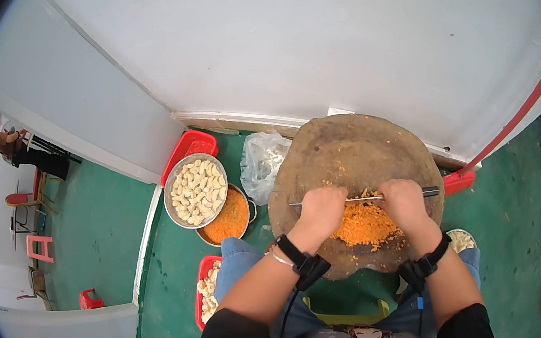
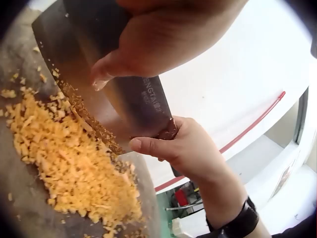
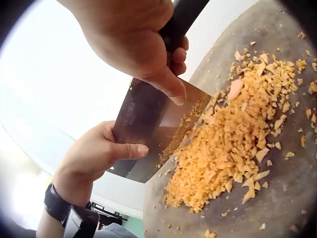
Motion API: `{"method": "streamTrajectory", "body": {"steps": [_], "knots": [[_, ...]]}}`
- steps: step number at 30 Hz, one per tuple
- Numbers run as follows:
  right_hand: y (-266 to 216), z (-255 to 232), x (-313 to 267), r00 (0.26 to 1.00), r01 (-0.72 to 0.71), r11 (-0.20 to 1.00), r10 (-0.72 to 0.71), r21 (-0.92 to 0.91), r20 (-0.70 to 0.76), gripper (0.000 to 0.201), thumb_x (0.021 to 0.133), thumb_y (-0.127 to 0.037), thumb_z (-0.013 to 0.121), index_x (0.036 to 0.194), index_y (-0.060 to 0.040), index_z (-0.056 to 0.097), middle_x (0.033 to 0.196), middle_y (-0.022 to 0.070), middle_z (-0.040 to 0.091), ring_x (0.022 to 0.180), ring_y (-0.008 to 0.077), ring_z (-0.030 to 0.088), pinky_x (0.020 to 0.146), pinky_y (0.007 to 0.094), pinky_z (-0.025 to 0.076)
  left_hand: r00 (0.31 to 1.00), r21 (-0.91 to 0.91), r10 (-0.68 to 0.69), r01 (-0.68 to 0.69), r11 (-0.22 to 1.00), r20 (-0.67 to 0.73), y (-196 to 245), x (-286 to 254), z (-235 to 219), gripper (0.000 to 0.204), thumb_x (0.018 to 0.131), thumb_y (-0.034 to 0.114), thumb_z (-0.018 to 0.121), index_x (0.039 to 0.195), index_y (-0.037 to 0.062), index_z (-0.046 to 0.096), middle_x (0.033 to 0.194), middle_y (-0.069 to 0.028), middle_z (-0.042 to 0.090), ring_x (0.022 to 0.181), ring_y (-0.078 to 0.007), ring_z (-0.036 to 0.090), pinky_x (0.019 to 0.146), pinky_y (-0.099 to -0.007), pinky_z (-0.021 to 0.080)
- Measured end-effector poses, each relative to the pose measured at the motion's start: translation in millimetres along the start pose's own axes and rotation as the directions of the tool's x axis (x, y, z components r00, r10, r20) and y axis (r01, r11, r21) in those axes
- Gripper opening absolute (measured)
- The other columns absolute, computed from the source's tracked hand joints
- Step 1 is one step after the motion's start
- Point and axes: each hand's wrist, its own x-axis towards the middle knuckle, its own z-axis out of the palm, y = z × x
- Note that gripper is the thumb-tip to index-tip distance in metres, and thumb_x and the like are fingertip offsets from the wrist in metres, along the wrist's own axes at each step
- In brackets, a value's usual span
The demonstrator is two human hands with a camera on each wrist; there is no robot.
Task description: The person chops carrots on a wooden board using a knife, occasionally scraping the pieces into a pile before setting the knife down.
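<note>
A broad cleaver [image 3: 141,116] stands on edge over a thick wooden chopping block [image 1: 349,145], its blade upright behind a heap of finely chopped orange bits [image 1: 365,226]. My right hand [image 1: 403,203] grips the black handle, with its thumb pressed along the blade in the right wrist view. At the blade's other end, my left hand [image 1: 322,211] pinches the steel, thumb flat on the side facing the heap. Small crumbs stick along the cutting edge. Loose bits lie scattered over the block around the heap.
To the left, a metal bowl of pale pieces [image 1: 197,189] overlaps a pot of orange bits [image 1: 231,221], near a clear plastic bag [image 1: 263,166] and red tub [image 1: 195,144]. Another red tub [image 1: 205,294] stands by the left knee. A white wall [image 1: 335,37] rises behind the block.
</note>
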Motion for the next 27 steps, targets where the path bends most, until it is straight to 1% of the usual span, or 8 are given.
{"method": "streamTrajectory", "body": {"steps": [3,11,13,16,18,20,23,27], "knots": [[-0.2,-1.6,-2.4,0.997,0.052,0.998,-0.050,0.028,-0.056,0.014,0.066,-0.016,0.071,0.067,-0.0083,0.059,0.067,0.0103,0.061,0.068,0.0284,0.062,0.062,0.0401,0.047,1.000,-0.032,0.004,-0.005,0.999,-0.005,-2.0,-0.9,5.9,0.008,0.074,0.005,0.054,0.079,0.0065,0.060,0.074,-0.0148,0.062,0.073,-0.0346,0.063,0.062,-0.0438,0.049],[-2.3,-7.5,-9.4,0.998,-0.005,1.000,0.005,0.014,-0.068,0.016,0.067,-0.018,0.074,0.068,-0.0083,0.061,0.068,0.0096,0.061,0.070,0.0292,0.062,0.063,0.0408,0.047,0.999,-0.046,0.040,-0.039,0.998,0.016,-0.1,0.2,5.9,0.010,0.074,0.005,0.054,0.081,0.0074,0.060,0.071,-0.0159,0.061,0.075,-0.0356,0.062,0.062,-0.0453,0.047],[-3.5,-11.9,-9.6,0.998,-0.015,1.000,0.015,0.006,-0.056,0.016,0.067,-0.018,0.073,0.068,-0.0082,0.060,0.068,0.0096,0.061,0.070,0.0293,0.062,0.064,0.0409,0.047,0.998,-0.011,-0.007,0.008,1.000,0.061,6.6,-3.1,-8.7,0.008,0.074,0.005,0.054,0.080,0.0069,0.059,0.071,-0.0163,0.061,0.074,-0.0357,0.062,0.061,-0.0455,0.046],[-3.3,-18.2,-10.6,0.997,-0.001,1.000,0.002,0.010,-0.073,0.017,0.067,-0.019,0.073,0.068,-0.0080,0.060,0.069,0.0099,0.061,0.070,0.0294,0.062,0.064,0.0411,0.047,1.000,-0.022,0.006,-0.006,1.000,0.025,11.3,-11.2,-11.0,0.005,0.074,0.005,0.055,0.077,0.0063,0.057,0.070,-0.0155,0.060,0.073,-0.0353,0.062,0.061,-0.0448,0.047],[1.3,-10.6,-11.9,0.990,0.088,0.996,-0.084,0.033,-0.114,0.007,0.071,-0.013,0.059,0.066,-0.0093,0.059,0.063,0.0095,0.061,0.065,0.0264,0.063,0.059,0.0381,0.046,1.000,-0.019,0.011,-0.011,1.000,-0.003,13.2,-8.9,-4.9,0.004,0.074,0.004,0.055,0.077,0.0061,0.057,0.069,-0.0152,0.060,0.073,-0.0351,0.062,0.061,-0.0446,0.047],[5.1,1.2,-10.3,0.992,0.067,0.998,-0.066,0.003,-0.106,0.007,0.071,-0.012,0.059,0.065,-0.0095,0.059,0.063,0.0096,0.061,0.065,0.0263,0.063,0.059,0.0380,0.046,0.998,0.052,-0.051,0.049,0.997,0.045,14.5,-5.6,5.9,0.004,0.073,0.004,0.055,0.077,0.0061,0.057,0.070,-0.0149,0.060,0.073,-0.0347,0.062,0.062,-0.0450,0.047],[4.1,-5.4,-10.5,0.995,0.048,0.998,-0.051,-0.036,-0.091,0.008,0.072,-0.012,0.057,0.065,-0.0098,0.060,0.064,0.0097,0.062,0.064,0.0262,0.063,0.059,0.0379,0.047,0.999,0.037,0.041,-0.042,0.998,0.030,8.7,-4.5,2.9,0.008,0.072,0.001,0.054,0.078,0.0050,0.058,0.075,-0.0144,0.062,0.072,-0.0319,0.064,0.061,-0.0411,0.050],[1.7,1.1,-8.7,0.995,0.045,0.997,-0.050,-0.059,-0.088,0.010,0.073,-0.012,0.056,0.064,-0.0100,0.061,0.063,0.0096,0.062,0.063,0.0264,0.064,0.058,0.0379,0.048,0.999,0.063,0.017,-0.020,0.998,0.040,8.6,-6.1,-0.6,0.008,0.073,0.001,0.053,0.078,0.0053,0.058,0.076,-0.0141,0.062,0.073,-0.0315,0.064,0.061,-0.0408,0.050]]}}
